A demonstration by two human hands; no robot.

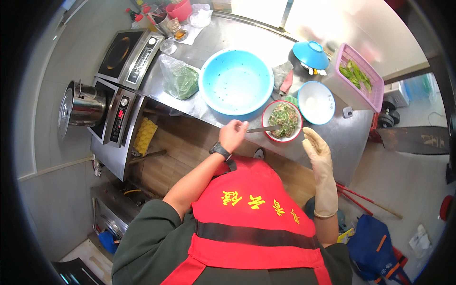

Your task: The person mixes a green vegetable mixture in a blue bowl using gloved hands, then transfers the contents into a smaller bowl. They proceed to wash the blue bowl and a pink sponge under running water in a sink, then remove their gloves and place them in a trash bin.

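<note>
My left hand [233, 134] is bare, with a black watch on the wrist. Its curled fingers are at the near end of a flat metal utensil [262, 129], whose far end lies in a chopped green-and-pink mixture [285, 119]. That mixture fills a red-rimmed white bowl [266, 131] at the counter's front edge. To the bowl's right is my right hand [317, 148] in a long cream rubber glove, thumb apart from the fingers and nothing seen in it. A blue-rimmed white bowl [322, 107] stands just beyond, a pale substance inside.
A large blue basin [237, 82] and a plastic bag of greens [181, 80] occupy the steel counter [331, 142]. At the right stands a pink basket [356, 98] with green vegetables, near a blue lidded bowl [311, 55]. A lidded steel pot [87, 105] sits on an induction cooker at left.
</note>
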